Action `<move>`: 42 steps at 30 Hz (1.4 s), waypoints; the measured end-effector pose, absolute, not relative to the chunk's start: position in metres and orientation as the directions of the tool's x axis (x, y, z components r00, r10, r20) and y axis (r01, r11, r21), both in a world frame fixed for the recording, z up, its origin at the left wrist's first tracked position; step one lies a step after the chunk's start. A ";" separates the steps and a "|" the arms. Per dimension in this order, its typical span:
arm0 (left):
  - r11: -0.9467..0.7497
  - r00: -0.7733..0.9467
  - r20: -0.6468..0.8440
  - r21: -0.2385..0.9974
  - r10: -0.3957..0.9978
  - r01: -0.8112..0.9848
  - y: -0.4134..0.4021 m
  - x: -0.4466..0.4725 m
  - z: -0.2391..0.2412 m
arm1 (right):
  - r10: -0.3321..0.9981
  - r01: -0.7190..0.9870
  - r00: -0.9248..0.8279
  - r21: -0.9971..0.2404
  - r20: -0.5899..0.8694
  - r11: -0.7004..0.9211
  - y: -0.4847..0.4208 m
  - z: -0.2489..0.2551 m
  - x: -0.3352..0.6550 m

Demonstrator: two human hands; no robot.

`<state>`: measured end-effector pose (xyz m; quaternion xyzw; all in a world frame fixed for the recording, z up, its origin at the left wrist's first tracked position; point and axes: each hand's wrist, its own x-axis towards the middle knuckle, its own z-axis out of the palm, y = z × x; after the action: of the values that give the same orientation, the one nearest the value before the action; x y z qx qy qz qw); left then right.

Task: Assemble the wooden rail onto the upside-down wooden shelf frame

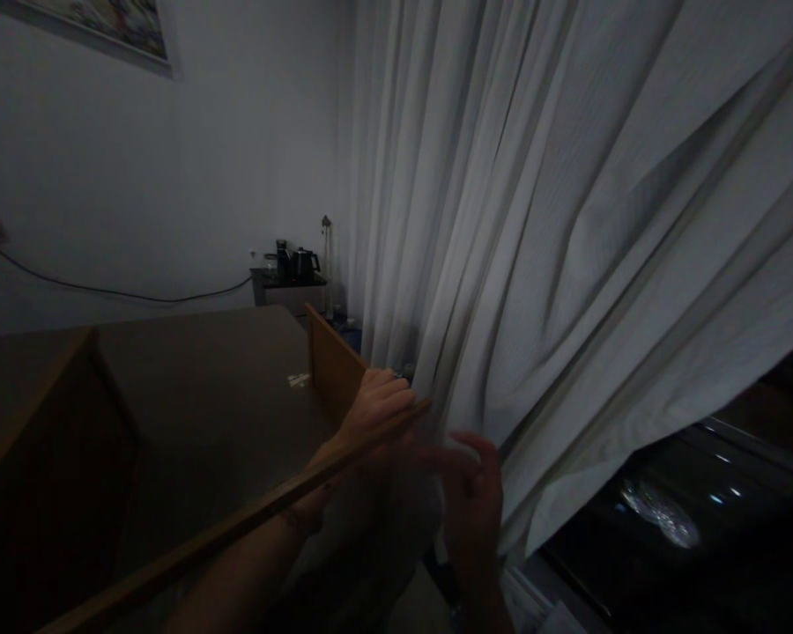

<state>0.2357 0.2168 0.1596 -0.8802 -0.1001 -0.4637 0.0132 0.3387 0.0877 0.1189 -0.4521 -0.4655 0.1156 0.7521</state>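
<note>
A brown wooden frame with upright panels stands in front of me. Its long edge strip [238, 527] runs from the lower left toward the middle. My left hand [376, 407] is closed over the far right corner, where a side panel [334, 361] meets the strip; the forearm passes behind the strip. Just right of that corner, my right hand [468, 489] is raised with its fingers bent and smeared by motion. I cannot make out anything in it. Another wooden panel [46, 423] stands at the left.
A long pale curtain [535, 264] hangs close on the right. Behind the frame lies a wide brown surface [218, 370]. A small cabinet [294, 298] carries a dark kettle [302, 262]. A black cable [138, 298] runs along the wall. Dark glossy glass [693, 502] shows at lower right.
</note>
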 end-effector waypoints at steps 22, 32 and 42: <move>-0.985 0.493 0.863 0.027 0.111 0.173 0.218 0.239 0.159 | 0.516 0.451 0.636 -0.819 0.573 0.354 0.080 0.123 0.341; -0.988 0.489 0.867 0.029 0.099 0.150 0.219 0.238 0.159 | 0.345 0.759 0.437 -0.546 0.831 0.354 0.087 0.126 0.334; -0.988 0.525 0.842 0.056 0.124 0.143 0.222 0.238 0.155 | 0.385 0.660 0.446 -0.587 0.808 0.468 0.088 0.118 0.333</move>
<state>0.2377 0.2218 0.1554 -0.8732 -0.0764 -0.4812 0.0099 0.3327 0.0878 0.1182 -0.5057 -0.5167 -0.1004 0.6835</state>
